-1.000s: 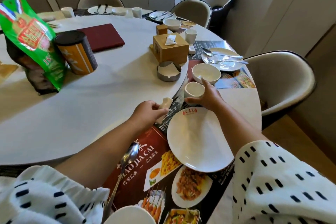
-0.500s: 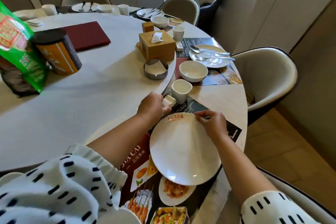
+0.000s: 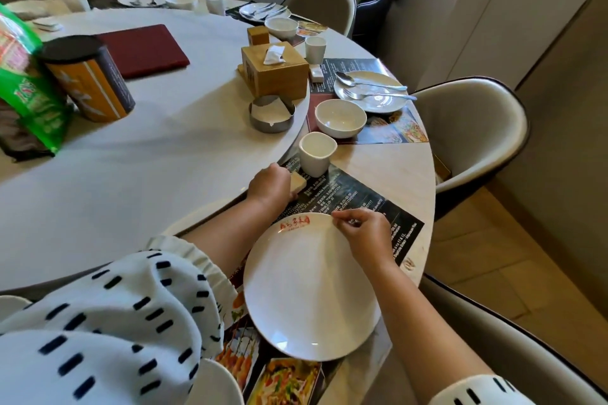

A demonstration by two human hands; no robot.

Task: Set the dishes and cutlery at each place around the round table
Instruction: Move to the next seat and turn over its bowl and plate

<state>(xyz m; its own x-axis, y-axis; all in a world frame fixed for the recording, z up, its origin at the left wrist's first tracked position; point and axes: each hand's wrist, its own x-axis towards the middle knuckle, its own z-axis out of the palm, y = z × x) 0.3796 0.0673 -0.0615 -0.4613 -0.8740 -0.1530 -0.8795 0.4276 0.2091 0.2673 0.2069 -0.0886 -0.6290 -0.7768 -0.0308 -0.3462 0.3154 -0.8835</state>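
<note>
A large white plate (image 3: 312, 289) with a red logo lies on a printed menu placemat (image 3: 355, 197) at the near place. My right hand (image 3: 360, 230) pinches its far rim. My left hand (image 3: 271, 186) holds a small cream chopstick rest (image 3: 298, 181) down on the mat, just in front of a white cup (image 3: 316, 153). A white bowl (image 3: 340, 117) stands behind the cup. At the place to the right, a plate (image 3: 378, 100) carries a spoon (image 3: 365, 81) and a fork (image 3: 378, 96).
The raised round turntable (image 3: 148, 158) holds a wooden tissue box (image 3: 276, 71), a metal ashtray (image 3: 271, 113), an orange canister (image 3: 90, 82), a green bag (image 3: 26, 82) and a red folder (image 3: 144, 49). Padded chairs (image 3: 470, 128) ring the table. Further set places lie at the back.
My right hand left the cup and took the plate's far rim. My left hand lowered the chopstick rest onto the mat by the cup. The spoon seen at lower left is out of view.
</note>
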